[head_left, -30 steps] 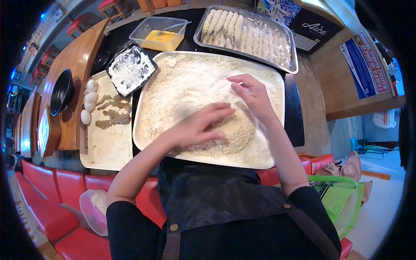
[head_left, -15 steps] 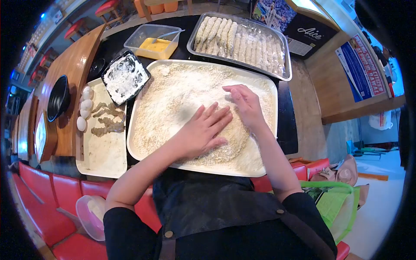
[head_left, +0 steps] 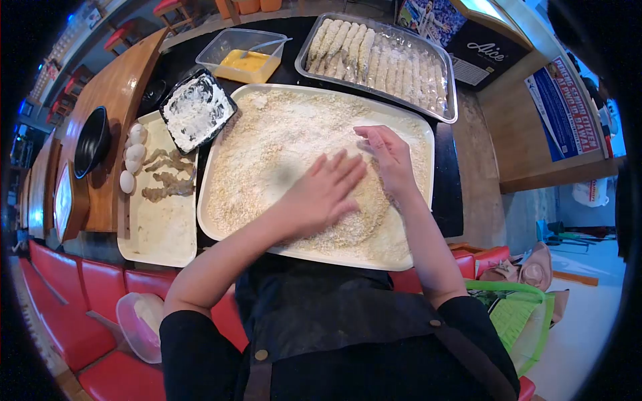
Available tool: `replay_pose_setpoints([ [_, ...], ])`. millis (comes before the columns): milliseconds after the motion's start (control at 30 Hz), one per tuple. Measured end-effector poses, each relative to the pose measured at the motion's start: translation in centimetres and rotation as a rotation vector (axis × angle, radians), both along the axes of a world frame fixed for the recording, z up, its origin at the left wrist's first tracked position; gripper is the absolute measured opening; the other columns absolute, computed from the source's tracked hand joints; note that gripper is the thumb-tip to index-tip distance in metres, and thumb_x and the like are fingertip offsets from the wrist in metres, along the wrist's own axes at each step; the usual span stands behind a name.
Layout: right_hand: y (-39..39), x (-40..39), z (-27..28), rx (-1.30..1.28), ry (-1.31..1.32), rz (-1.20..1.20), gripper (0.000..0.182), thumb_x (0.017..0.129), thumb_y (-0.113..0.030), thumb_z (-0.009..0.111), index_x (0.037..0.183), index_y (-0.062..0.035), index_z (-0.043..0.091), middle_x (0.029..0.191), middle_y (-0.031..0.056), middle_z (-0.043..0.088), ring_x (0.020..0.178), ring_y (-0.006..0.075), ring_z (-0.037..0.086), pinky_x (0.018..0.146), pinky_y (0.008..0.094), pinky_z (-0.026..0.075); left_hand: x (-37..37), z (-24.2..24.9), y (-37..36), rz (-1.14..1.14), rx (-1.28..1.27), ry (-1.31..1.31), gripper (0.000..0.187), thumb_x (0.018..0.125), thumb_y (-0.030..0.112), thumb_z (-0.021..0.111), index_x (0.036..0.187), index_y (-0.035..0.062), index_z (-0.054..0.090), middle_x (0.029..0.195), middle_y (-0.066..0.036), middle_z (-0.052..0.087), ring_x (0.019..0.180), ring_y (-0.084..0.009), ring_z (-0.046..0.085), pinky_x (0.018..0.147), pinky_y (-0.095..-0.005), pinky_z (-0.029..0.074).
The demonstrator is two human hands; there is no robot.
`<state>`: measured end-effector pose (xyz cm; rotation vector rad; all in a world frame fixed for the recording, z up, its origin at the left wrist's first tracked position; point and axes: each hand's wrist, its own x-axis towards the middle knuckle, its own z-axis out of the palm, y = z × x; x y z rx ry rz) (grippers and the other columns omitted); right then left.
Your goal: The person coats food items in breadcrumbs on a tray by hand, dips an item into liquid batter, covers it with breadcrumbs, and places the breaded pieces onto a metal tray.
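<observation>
A large cream tray [head_left: 428, 200] holds a wide layer of pale crumbs and white flour. My left hand [head_left: 324, 194] is over the middle of the crumbs, palm down with fingers spread and slightly blurred; whether it touches them I cannot tell. Over the right part of the tray is my right hand [head_left: 390, 159], turned on its side, its fingers curved and thumb near them. What it holds, if anything, is hidden. Crumbs are heaped below and between the two hands.
Behind the tray, a clear container [head_left: 374, 57] holds rows of coated pieces. A tub of yellow liquid [head_left: 247, 63], a black dish of flour [head_left: 197, 110], eggs [head_left: 134, 154] and raw shrimp [head_left: 167, 186] on a smaller tray [head_left: 157, 234] are at the left. A black bowl [head_left: 91, 144] stands farther left.
My left hand has shifted slightly to the right and blurred. My right hand has moved a little within the view, which has itself shifted slightly.
</observation>
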<state>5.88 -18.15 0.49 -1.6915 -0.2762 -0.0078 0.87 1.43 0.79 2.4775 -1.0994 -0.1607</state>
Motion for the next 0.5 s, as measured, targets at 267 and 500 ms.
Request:
replay_pose_setpoints([
  [267,0.1,0.3,-0.4,0.033,0.015,-0.032,0.031,0.100,-0.024,0.054,0.109,0.0011,0.069,0.108,0.0119,0.065,0.098,0.0189,0.062,0.087,0.0306,0.051,5.1,0.1,6.0,0.297,0.246,-0.329,0.061,0.100,0.039,0.039,0.150,0.0062,0.030,0.159,-0.017,0.021,0.148,-0.0346,0.018,0.118,-0.0553,0.013],
  [500,0.3,0.2,-0.4,-0.128,-0.113,-0.067,0.019,0.093,-0.010,0.061,0.107,-0.0007,0.069,0.099,0.0128,0.067,0.093,0.0194,0.064,0.083,0.0290,0.050,1.6,0.1,1.1,0.110,0.085,-0.116,0.069,0.099,0.047,0.040,0.149,0.0005,0.028,0.159,-0.018,0.019,0.148,-0.0345,0.016,0.119,-0.0505,0.012],
])
